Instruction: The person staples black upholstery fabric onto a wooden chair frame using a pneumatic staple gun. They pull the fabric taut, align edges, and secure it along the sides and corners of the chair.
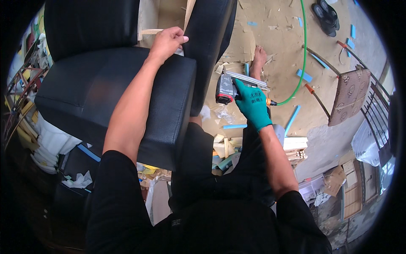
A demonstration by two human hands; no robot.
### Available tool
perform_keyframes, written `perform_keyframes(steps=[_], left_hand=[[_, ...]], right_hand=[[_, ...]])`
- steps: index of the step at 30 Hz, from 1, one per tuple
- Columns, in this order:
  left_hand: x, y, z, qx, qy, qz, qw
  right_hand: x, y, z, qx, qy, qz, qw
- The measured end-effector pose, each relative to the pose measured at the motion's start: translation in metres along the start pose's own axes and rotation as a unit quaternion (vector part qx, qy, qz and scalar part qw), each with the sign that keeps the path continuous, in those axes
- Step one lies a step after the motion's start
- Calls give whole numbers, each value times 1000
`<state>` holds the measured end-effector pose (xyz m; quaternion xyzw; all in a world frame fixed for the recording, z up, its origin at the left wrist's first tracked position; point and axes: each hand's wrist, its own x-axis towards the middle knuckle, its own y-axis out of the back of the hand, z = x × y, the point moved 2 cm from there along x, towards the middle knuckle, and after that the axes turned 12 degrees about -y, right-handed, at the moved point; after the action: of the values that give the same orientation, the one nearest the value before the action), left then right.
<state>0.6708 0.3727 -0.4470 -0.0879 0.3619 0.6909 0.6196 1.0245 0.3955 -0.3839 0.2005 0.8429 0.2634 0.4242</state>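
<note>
Head view: the person stands over a black padded seat, an upholstered chair piece with a cushion, a backrest above it and a black side panel standing at its right edge. The seat serves as the landmark.

The bare left hand lies at the seat's far right corner, where cushion meets side panel. Its fingers are curled together over the covering at that seam, pressing or pinching it; whether they actually grip a fold cannot be told. Just beyond the hand, bare wooden frame shows between the padded parts.

The right hand, in a teal glove, is to the right of the seat, past the side panel and apart from it. Its fingers are clamped around the grip of a staple gun, a grey and red tool with a long metal magazine. A green hose runs from the gun's rear across the floor, which is strewn with offcuts and blue strips. The person's bare foot stands just beyond the gun. Far right of the seat, a patterned chair stands on a metal frame.

Judged from this, the step in hand is fixing the covering at the seat's corner: the left hand holds the material in place while the gun waits off the work. The next move would call for bringing the gun's nose to the seam beside the left hand, clear of its fingers, with the covering kept taut.
</note>
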Motion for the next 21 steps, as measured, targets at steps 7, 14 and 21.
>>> perform_keyframes(steps=[7, 14, 21], left_hand=[[-2, -8, 9, 55, 3, 29, 998], [-10, -5, 14, 81, -13, 38, 996], [-5, -4, 6, 95, -34, 38, 994]], right_hand=[[11, 7, -6, 44, -5, -16, 999], [27, 30, -14, 113, 30, -8, 993], [85, 35, -60, 189, 18, -92, 977]])
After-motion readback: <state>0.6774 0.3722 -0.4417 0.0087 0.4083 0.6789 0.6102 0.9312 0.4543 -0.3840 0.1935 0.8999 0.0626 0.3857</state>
